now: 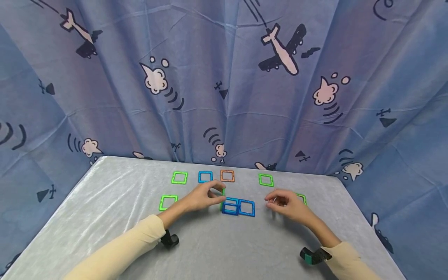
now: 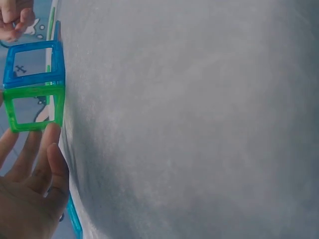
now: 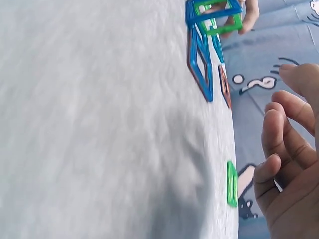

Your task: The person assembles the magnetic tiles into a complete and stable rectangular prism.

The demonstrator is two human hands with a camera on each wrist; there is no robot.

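Observation:
My left hand (image 1: 202, 196) pinches a green square magnetic tile frame (image 2: 35, 92) between thumb and fingers at its edge. The tile stands upright, meeting an upright blue square tile (image 2: 32, 80) along one side. Another blue square tile (image 1: 247, 214) lies flat on the table just right of the upright pair. Right of these, my right hand (image 1: 288, 205) hovers with its fingers loosely bent and holds nothing. In the right wrist view its fingers (image 3: 273, 130) are apart from every tile.
Toward the back of the white-covered table (image 1: 210, 249) lie a green tile (image 1: 179, 172), a blue tile (image 1: 205, 172), an orange tile (image 1: 227, 181) and another green tile (image 1: 266, 184). One more green tile (image 1: 169, 196) is beside the left forearm; the right hand partly hides another (image 1: 301, 195). A patterned curtain (image 1: 196, 97) hangs behind.

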